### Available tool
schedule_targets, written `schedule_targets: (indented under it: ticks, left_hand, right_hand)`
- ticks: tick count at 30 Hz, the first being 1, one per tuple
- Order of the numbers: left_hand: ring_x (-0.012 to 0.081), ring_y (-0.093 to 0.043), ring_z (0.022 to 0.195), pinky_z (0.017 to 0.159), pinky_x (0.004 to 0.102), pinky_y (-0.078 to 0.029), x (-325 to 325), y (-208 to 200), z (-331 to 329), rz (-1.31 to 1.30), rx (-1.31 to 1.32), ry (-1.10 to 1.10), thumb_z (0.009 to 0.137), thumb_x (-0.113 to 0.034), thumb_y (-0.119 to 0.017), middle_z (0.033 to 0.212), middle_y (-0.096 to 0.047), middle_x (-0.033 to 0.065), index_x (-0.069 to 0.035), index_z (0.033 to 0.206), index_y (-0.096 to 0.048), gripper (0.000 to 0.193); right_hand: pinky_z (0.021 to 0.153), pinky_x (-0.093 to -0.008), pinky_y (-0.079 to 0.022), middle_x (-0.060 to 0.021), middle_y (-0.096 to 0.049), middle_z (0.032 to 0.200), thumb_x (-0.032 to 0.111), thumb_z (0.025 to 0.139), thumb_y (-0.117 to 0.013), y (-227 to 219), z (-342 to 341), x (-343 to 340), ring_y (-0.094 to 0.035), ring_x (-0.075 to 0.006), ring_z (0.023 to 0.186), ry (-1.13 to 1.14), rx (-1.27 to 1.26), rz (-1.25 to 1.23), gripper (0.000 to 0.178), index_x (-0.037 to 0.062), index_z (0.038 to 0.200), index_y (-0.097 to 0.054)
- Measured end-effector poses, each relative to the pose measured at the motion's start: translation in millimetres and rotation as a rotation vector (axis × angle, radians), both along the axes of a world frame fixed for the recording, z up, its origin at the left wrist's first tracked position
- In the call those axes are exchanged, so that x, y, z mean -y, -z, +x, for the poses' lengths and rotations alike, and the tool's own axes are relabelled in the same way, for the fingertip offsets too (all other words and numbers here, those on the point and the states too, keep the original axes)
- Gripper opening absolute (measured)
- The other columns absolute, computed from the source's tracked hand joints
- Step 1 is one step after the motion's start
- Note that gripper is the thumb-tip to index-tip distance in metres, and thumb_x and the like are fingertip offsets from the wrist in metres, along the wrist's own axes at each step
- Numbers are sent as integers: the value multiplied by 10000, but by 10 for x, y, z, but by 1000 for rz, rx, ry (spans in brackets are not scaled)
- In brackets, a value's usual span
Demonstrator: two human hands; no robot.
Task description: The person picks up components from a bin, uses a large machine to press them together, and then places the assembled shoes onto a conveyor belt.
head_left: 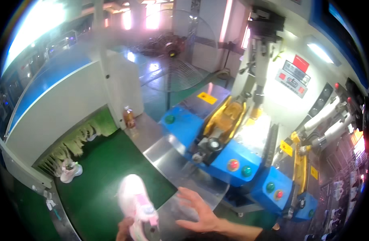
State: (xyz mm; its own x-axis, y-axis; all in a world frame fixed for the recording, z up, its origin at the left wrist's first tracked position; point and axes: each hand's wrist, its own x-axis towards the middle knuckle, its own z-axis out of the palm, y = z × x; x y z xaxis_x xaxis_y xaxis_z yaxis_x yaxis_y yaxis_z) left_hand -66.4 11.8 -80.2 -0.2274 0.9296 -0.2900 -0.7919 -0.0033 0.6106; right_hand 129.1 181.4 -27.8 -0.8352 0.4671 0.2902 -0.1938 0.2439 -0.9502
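Note:
A white sneaker with pink parts (pixel 135 197) is held low in front of me, over a green conveyor belt (pixel 104 168). My left hand (pixel 125 228) grips its near end from the left; most of that hand is cut off by the lower edge. To the right of the sneaker, my right hand (pixel 198 213) is open, fingers spread, apart from it and above the metal table edge. Another white and pink sneaker (pixel 70 172) stands on the belt at the left, beside the green fringe curtain (pixel 78 138) of a white housing.
On the right stands a blue pressing machine (pixel 236 158) with yellow clamps and red and green buttons. An amber bottle (pixel 129 117) stands on the metal ledge beside the housing. Behind is a large round fan (pixel 172 52). Shoe racks (pixel 337 201) fill the far right.

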Motion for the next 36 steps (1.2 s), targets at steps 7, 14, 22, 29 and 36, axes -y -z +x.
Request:
schedule_targets:
  ticks: [7,14,22,29,36]
  left_hand:
    - [273,-615,952,855,387,-500,-865,407,1325,54,-286,87,816,-222,-563,1088,-600,172,51,1204,-479,482]
    - [315,-485,1188,1020,399,-386,-1542,1006,2002,-169,130,0,926,-234,-478,1298,-495,184,52,1332,-393,503]
    - [373,-462,1146,970,488,-362,-2185,3031,1575,69,-1897,75,861,-199,-548,1222,-522,188,-6,1143,-545,342]
    - [348,-462,1163,997,510,-311,-2557,2391,1234,-19,-1789,172,864,-254,-536,1231,-520,179,-1,1130,-552,367]
    - [361,-474,1146,968,520,-330,-2522,2388,946,-138,-1770,364,859,-274,-540,1212,-533,193,-5,1175,-537,415]
  right_hand:
    - [1038,-396,-321,-227,-476,1255,253,756,-750,40,1017,11,-425,-343,1217,309,290,-70,659,-21,1271,-441]
    - [604,-258,-448,-12,-550,814,182,802,-698,652,1654,-641,-517,-100,701,616,489,-342,346,-1,1056,-548]
    - [904,-388,-505,-131,-530,1227,131,859,-637,-441,1015,-2565,-588,-256,1073,839,317,-933,714,23,1411,-198]
    - [816,-369,-499,-93,-541,1120,187,832,-662,303,590,-5087,-578,-227,988,747,206,-790,482,52,1232,-432]
    - [716,-365,-537,-116,-604,961,-5,821,-601,626,158,-5219,-628,-231,863,1008,234,-731,212,34,1027,-573]
